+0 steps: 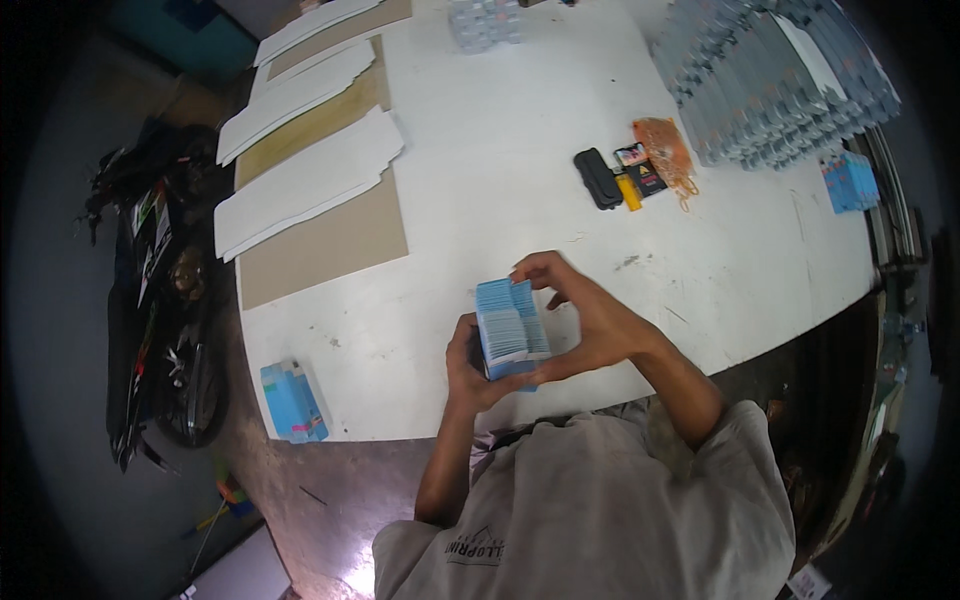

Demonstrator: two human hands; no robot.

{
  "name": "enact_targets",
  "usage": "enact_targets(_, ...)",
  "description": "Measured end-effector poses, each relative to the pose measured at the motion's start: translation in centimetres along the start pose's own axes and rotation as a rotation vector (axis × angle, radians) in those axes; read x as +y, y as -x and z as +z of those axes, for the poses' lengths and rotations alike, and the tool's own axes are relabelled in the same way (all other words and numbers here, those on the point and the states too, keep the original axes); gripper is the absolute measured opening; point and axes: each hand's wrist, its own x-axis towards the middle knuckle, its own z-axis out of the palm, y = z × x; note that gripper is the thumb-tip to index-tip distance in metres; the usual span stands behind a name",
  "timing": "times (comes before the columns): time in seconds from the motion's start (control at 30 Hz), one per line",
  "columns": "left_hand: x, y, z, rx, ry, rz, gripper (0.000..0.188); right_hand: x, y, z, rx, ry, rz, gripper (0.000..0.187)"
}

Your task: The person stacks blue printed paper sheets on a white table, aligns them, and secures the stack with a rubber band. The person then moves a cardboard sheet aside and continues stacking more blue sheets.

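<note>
Just past the table's near edge, I hold a block of thin blue-and-white cards or folded slips, packed on edge in two side-by-side rows. Whether a box encloses them underneath is hard to make out. My left hand wraps the block's left side and near end, its thumb lying across the front. Curved around the right side, my right hand spans the block, with fingertips at the far end and thumb at the near right corner. A gap shows between its palm and the cards.
Blue bundles sit at the table's near left corner and right edge. White sheets lie on brown boards at left. Grey stacks fill the far right. A black case, yellow lighter and orange bag lie mid-table.
</note>
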Motion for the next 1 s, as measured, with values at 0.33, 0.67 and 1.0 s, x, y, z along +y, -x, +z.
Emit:
enact_targets(0.33, -1.4, 0.5, -0.7, 0.077, 0.061, 0.105, 0.078, 3.2, 0.1, 3.4, -0.07, -0.17, 0.231, 0.103)
enact_targets(0.67, -2.6, 0.5, 0.1, 0.253, 0.381, 0.06, 0.084, 5.3, 2.1, 5.9, -0.067, -0.077, 0.308, 0.106)
enact_targets(1.0, -3.0, 0.5, 2.0, 0.338, 0.604, -0.084, 0.051, 8.2, 3.1, 8.6, 0.191, -0.222, 0.148, 0.094)
